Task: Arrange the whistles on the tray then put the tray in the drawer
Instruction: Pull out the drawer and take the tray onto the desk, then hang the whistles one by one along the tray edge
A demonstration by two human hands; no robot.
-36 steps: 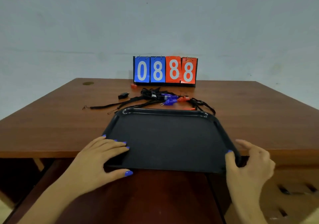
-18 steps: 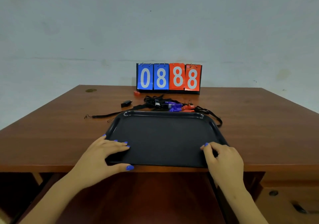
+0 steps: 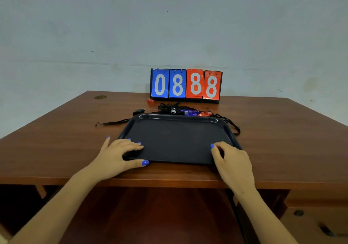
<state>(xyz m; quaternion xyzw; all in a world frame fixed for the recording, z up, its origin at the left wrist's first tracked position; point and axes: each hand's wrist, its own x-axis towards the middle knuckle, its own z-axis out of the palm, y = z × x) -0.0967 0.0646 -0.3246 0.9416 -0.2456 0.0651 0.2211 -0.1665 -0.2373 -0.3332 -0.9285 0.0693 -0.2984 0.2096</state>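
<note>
The black tray (image 3: 177,140) lies flat on the brown wooden table (image 3: 66,146), its near edge a little back from the table's front edge, and nothing lies in it. The left hand (image 3: 120,153) grips the tray's near left corner, fingers spread over the rim onto the tray floor and the thumb curled along the near edge. The right hand (image 3: 232,161) covers the near right corner with its fingers bent over the rim; it seems to be gripping the tray, though the back of the hand hides the fingertips. Just behind the tray's far rim sits a tangle of whistles (image 3: 190,112) on black cords, with blue and red ones showing among them; how many there are is hard to tell. One black whistle (image 3: 139,111) lies apart to the left, and a cord (image 3: 113,123) trails out toward the left over the table. A small red piece (image 3: 150,101) rests near the scoreboard (image 3: 186,85), which stands at the far edge of the table against the pale wall (image 3: 169,27) and reads 0888 on blue and red cards. At the lower right, under the tabletop, is a drawer front (image 3: 316,215) with a dark knob.
</note>
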